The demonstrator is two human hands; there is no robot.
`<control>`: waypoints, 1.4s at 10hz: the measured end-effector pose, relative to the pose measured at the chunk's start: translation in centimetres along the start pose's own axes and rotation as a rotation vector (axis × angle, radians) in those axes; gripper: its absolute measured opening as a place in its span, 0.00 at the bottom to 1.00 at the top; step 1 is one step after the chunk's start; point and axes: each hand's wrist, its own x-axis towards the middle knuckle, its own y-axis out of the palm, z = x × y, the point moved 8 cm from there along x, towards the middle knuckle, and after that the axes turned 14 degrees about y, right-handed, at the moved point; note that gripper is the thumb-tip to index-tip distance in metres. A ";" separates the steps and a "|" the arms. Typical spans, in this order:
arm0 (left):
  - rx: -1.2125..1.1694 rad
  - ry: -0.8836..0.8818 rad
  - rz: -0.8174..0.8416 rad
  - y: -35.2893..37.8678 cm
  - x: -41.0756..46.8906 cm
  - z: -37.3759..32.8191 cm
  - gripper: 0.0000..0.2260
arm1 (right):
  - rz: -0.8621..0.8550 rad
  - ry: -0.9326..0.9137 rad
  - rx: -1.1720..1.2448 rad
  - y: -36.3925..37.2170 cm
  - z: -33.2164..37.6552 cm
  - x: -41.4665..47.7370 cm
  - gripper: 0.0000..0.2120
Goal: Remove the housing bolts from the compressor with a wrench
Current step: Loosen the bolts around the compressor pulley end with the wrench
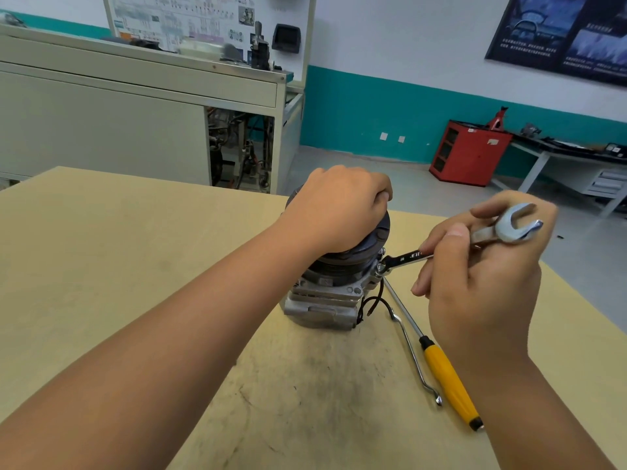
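Left forearm (169, 334) and right forearm (529, 401) fill the bottom of my feed, reaching out over a pale wooden table (101, 266) with dark smudges near its middle. From where I sit, the left hand (339, 208) lies on top of the compressor (322, 300), fingers curled down over the far edge of its dark pulley (369, 242), gripping it. The compressor stands upright on the table, towards the far edge, silver housing below and pulley on top. A black wire (371, 301) loops out of its right side.

The right hand (475, 293) is closed round a wrench (412, 256), thumb and fingers pinching the shaft. One end of the wrench sits on a bolt (380, 267) at the upper right of the housing; the open-jawed end sticks out beyond the fingers, up and to the right. I cannot tell whether the bolt is loose.

Just right of the compressor, under the right hand, a screwdriver (448, 378) with a yellow handle lies on the table, its tip pointing at the housing. A bent spanner (412, 351) lies beside it, on its left.

Beyond the table I see a grey bench (101, 130) on the left, a red cabinet (471, 154) against the teal-banded wall, and a dark poster (559, 32) above.
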 end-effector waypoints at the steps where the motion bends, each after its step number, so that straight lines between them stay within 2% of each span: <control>1: 0.007 0.002 -0.002 -0.1 0.0 0.0 0.15 | 0.055 0.021 0.000 0.6 -0.2 -0.3 0.07; 4: -0.001 0.005 -0.006 -0.1 0.0 0.1 0.15 | -0.011 -0.077 -0.030 -0.1 0.6 -0.5 0.09; 9: -0.002 0.008 -0.001 -0.1 0.0 0.0 0.15 | 0.006 -0.019 0.011 -0.3 -0.2 -0.1 0.07; 11: 0.002 0.009 -0.004 -0.1 0.0 0.0 0.15 | 0.011 -0.054 -0.025 0.0 0.0 -0.3 0.08; 13: 0.007 0.009 -0.007 0.0 0.0 0.0 0.14 | 0.120 -0.001 0.029 0.5 -0.7 0.2 0.03; 14: 0.008 0.006 -0.005 0.0 0.0 0.0 0.14 | 0.197 0.128 0.149 0.5 -1.7 0.7 0.04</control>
